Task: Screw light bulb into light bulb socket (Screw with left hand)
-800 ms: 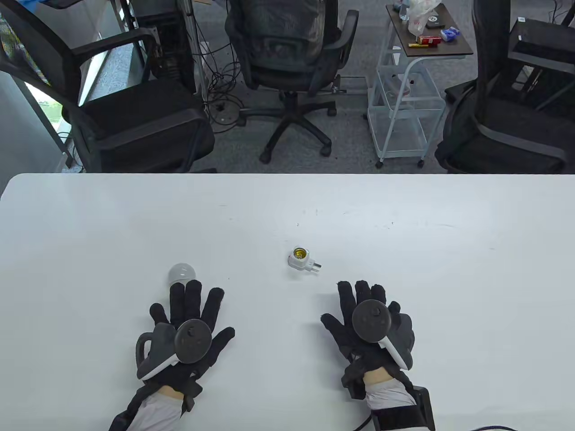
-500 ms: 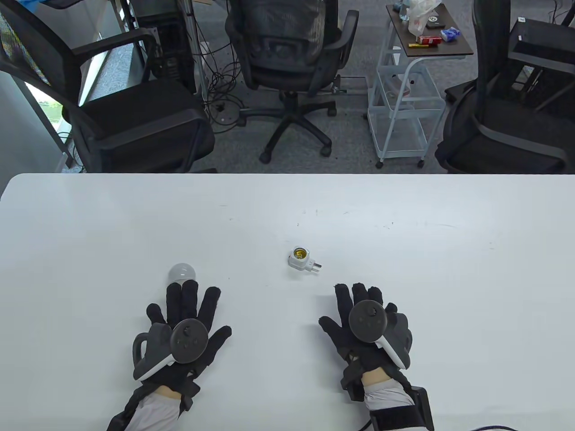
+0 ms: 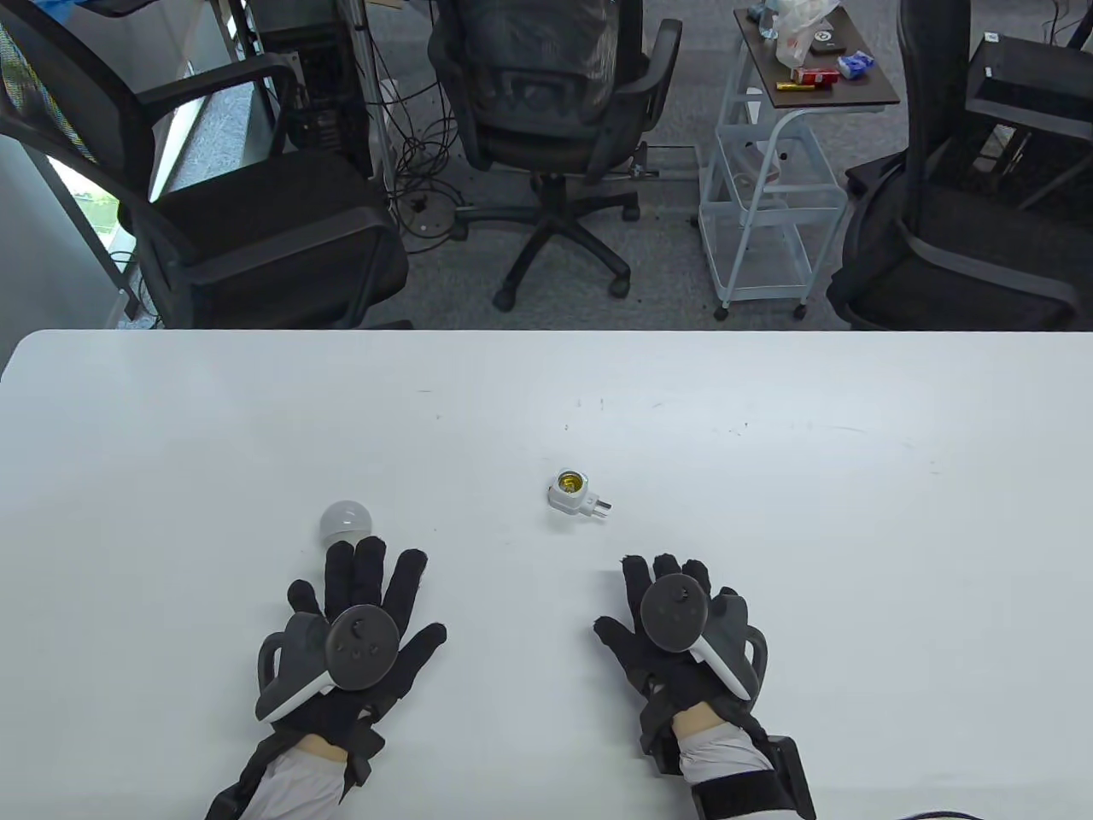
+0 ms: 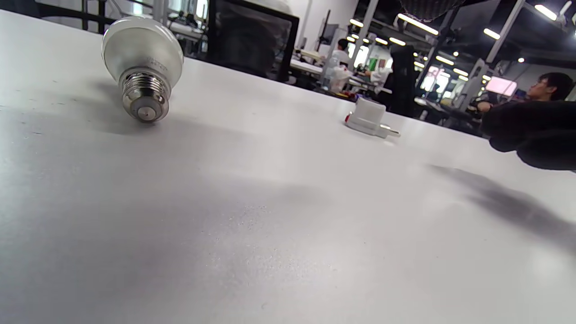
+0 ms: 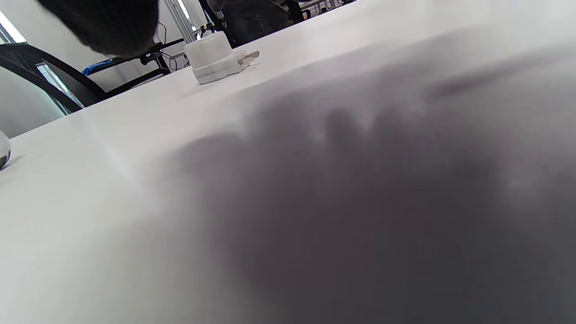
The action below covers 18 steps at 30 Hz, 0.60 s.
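A white light bulb (image 3: 345, 519) lies on its side on the white table (image 3: 768, 530); the left wrist view shows its metal screw base pointing at the camera (image 4: 143, 72). A white plug-in socket (image 3: 570, 492) with a brass thread stands opening-up mid-table, and shows in the left wrist view (image 4: 370, 118) and the right wrist view (image 5: 216, 56). My left hand (image 3: 363, 598) lies flat with fingers spread, fingertips just short of the bulb. My right hand (image 3: 662, 611) lies flat and open, below and right of the socket. Both hands hold nothing.
Beyond the table's far edge stand several black office chairs (image 3: 546, 111) and a small white cart (image 3: 773, 171) with clutter on its shelf. Cables lie on the floor.
My right hand has slid back toward me and a little left, away from the socket. My left hand has stayed in place apart from a small shift. Bulb and socket are unmoved.
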Motion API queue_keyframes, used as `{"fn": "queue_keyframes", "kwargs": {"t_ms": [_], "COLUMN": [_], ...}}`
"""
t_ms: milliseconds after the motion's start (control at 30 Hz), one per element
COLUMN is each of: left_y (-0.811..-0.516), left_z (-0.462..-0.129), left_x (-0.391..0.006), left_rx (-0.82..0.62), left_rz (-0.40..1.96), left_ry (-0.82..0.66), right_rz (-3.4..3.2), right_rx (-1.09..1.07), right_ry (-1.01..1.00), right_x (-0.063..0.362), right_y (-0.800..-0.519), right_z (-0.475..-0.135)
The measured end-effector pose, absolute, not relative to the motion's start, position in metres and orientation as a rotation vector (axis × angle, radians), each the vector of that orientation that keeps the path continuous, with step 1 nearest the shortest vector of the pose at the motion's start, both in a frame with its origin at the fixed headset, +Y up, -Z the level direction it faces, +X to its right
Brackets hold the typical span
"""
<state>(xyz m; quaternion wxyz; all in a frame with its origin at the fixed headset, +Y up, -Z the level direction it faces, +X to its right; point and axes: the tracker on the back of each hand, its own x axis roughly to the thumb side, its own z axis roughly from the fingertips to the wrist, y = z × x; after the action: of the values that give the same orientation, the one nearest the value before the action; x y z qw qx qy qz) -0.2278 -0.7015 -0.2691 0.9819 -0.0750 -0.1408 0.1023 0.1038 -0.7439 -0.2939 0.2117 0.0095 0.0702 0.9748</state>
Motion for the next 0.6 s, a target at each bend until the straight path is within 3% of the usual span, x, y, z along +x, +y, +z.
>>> {"fn": "queue_keyframes", "kwargs": {"t_ms": [267,467,600], "left_y": [-0.701,-0.704,-0.704], "left_z": [-0.27,-0.272,-0.275], "left_x": [-0.219,-0.221,-0.223], "left_rx": [-0.164,-0.169,-0.189], "left_rz": [0.195,0.172,0.176], "left_ry": [-0.312,-0.306,-0.287], "right_rz": [2.713,2.674,2.704], "right_rx": [-0.007,-0.14,-0.266], "right_ry": [0.246,0.198,0.27], "right_x": [0.083,0.064,0.051], "right_y": [-0.748,-0.735,-0.731], "right_z": [-0.324,-0.382,-0.424]}}
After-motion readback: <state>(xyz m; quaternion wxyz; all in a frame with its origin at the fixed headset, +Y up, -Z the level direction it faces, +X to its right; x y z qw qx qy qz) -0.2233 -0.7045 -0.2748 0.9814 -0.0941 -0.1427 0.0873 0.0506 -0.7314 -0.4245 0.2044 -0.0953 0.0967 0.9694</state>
